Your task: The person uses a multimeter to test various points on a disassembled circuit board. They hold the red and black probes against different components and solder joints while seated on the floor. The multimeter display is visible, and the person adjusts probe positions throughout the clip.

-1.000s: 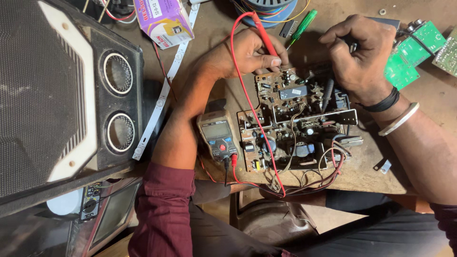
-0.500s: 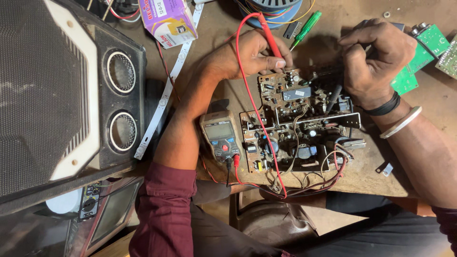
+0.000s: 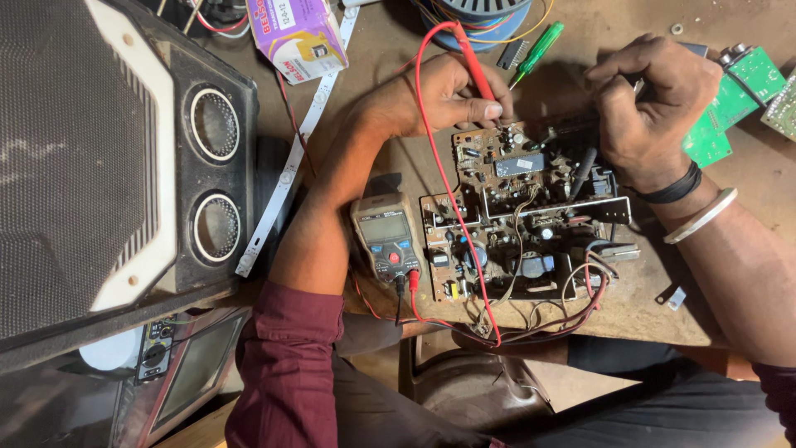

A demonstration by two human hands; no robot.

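Observation:
A brown circuit board [image 3: 522, 220] crowded with components lies on the wooden bench in front of me. My left hand [image 3: 444, 95] grips a red meter probe [image 3: 474, 65] and presses its tip to the board's top left corner. My right hand [image 3: 651, 104] holds a black probe [image 3: 580, 126] against the board's upper right part. Left of the board lies a grey multimeter [image 3: 385, 236], with red and black leads plugged into its lower end. The red lead [image 3: 448, 191] loops from the probe across the board's left side.
A large black speaker cabinet [image 3: 108, 166] with two round ports fills the left. A purple and white box [image 3: 297, 37], a white strip [image 3: 290, 158], a green screwdriver [image 3: 537, 51], a wire spool [image 3: 485, 17] and green circuit boards [image 3: 734, 99] lie along the far side.
The view has shifted slightly. My right hand has moved a little up and right over the board with the black probe. The left hand keeps the red probe on the board's corner.

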